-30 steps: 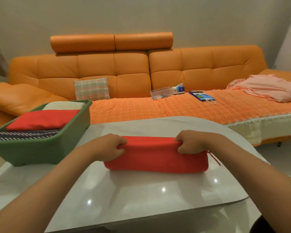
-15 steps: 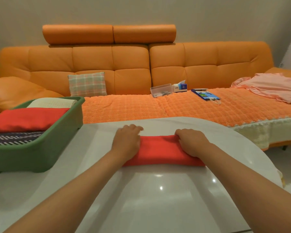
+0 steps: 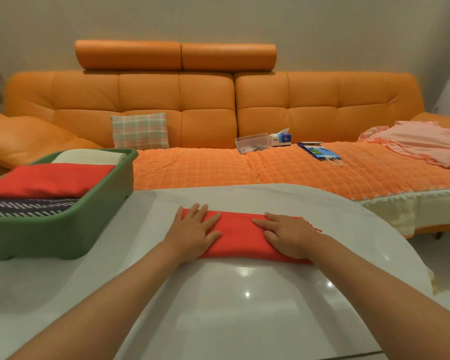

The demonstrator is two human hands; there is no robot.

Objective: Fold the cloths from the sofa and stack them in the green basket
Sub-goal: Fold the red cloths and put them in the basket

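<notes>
Red cloth (image 3: 240,235) on table: L hand (image 3: 192,233) & R hand (image 3: 289,235) pressing it, fingers flat, spread.

The green basket (image 3: 63,235) runs off the left edge, its striped cloth (image 3: 29,207) mostly buried under a red cloth (image 3: 50,180). The pink cloth (image 3: 421,145) is cut by the right edge. What the clear box (image 3: 251,142) holds is too small to tell.
</notes>
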